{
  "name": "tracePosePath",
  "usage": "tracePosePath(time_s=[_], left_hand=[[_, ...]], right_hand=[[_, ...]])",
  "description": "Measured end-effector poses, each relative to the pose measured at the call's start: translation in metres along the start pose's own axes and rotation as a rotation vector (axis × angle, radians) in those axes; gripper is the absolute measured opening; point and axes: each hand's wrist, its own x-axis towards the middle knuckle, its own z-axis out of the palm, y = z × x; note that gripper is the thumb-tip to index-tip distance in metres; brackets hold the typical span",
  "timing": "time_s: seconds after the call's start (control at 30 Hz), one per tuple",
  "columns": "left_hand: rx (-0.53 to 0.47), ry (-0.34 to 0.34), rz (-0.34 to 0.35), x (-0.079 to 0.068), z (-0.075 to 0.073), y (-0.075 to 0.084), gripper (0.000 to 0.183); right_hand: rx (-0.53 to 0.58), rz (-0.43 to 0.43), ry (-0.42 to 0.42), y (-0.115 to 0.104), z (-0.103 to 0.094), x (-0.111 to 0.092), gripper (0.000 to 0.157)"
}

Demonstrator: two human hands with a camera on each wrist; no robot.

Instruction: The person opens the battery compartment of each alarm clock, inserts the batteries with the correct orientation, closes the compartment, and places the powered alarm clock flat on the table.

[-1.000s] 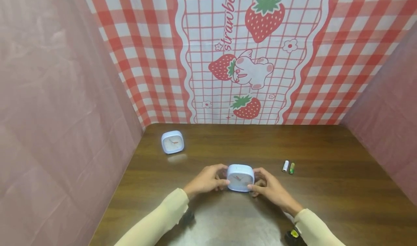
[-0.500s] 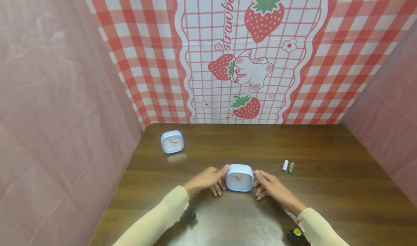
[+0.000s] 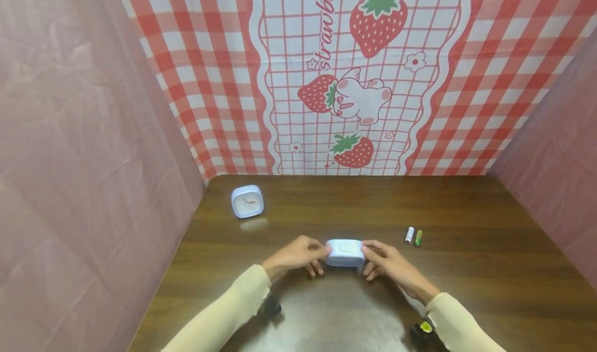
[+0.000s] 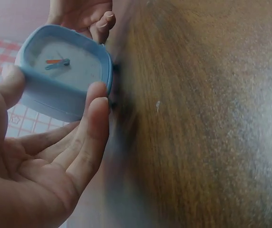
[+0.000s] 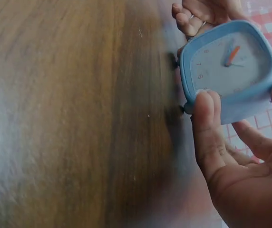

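Note:
A light blue alarm clock [image 3: 345, 253] is at the middle of the table, its top turned toward the head camera and its dial out of sight there. My left hand [image 3: 300, 254] grips its left side, thumb at the upper edge. On the opposite side my right hand [image 3: 392, 266] holds it the same way, fingers lower down. Both wrist views show the pale dial [image 4: 67, 59] with an orange hand. Small dark feet [image 5: 178, 61] stick out of its underside in the right wrist view, close to the tabletop.
Another light blue clock [image 3: 247, 201] stands at the back left of the wooden table [image 3: 466, 207]. Right of the hands lie a white battery [image 3: 409, 235] and a green battery [image 3: 418, 238]. A red-and-white strawberry cloth [image 3: 354, 98] hangs behind the table.
The clock has tipped forward, so its top now faces the head camera instead of its dial. My thumbs have shifted from the front face to the upper side edges.

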Motion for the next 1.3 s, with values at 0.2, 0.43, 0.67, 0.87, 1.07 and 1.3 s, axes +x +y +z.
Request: tracePosePath(time_s=[0.2, 0.43, 0.67, 0.87, 1.07, 1.3], left_hand=[[0.011, 0.026, 0.04, 0.001, -0.001, -0.002, 0.048], [0.232, 0.096, 0.09, 0.003, 0.004, -0.006, 0.077], [0.32, 0.116, 0.131, 0.003, 0.012, -0.005, 0.088], [0.299, 0.08, 0.139, 0.006, 0.016, -0.009, 0.09], [0.387, 0.089, 0.135, -0.003, 0.015, -0.008, 0.096], [0.612, 0.138, 0.165, -0.007, 0.014, -0.006, 0.102]], right_hand=[[-0.062, -0.036, -0.057, 0.0, -0.002, -0.003, 0.063], [-0.263, -0.049, -0.067, 0.001, 0.0, -0.004, 0.082], [-0.398, -0.096, -0.042, 0.003, 0.001, -0.003, 0.087], [-0.416, -0.079, -0.023, 0.005, -0.003, -0.006, 0.086], [-0.388, -0.062, -0.077, 0.003, -0.001, -0.005, 0.084], [-0.431, -0.069, -0.069, 0.0, 0.002, -0.001, 0.08]])
